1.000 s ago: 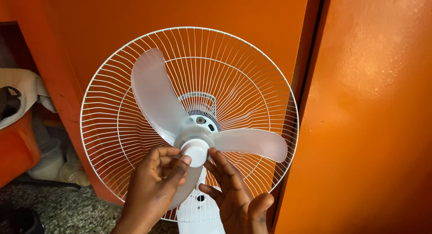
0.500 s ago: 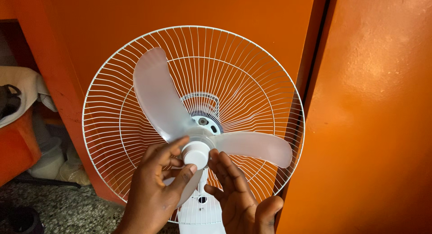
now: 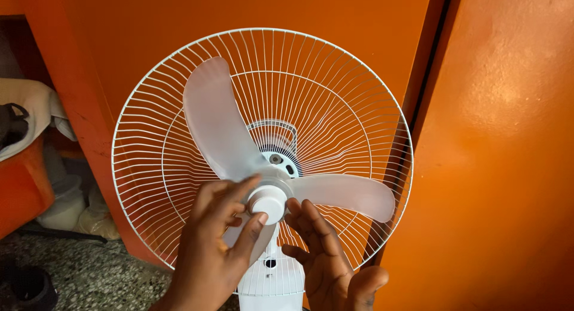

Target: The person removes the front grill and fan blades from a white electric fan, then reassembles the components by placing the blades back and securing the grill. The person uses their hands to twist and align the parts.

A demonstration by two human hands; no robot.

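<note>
A white standing fan faces me with its front guard off. Its round wire rear grille frames three translucent white blades. A white ribbed blade cap sits on the hub at the centre. My left hand has its thumb and fingers around this cap. My right hand is open just right of the cap, with its fingertips against the hub below the right-hand blade. The third blade points down and is mostly hidden behind my left hand.
Orange walls stand close behind and to the right of the fan. At left a cloth and a dark bag lie on an orange surface, with pale containers below. The floor is speckled stone.
The view has shifted slightly, so the fan sits a little more to the right. Both hands stay at the hub, with my left fingers shifting around the cap.
</note>
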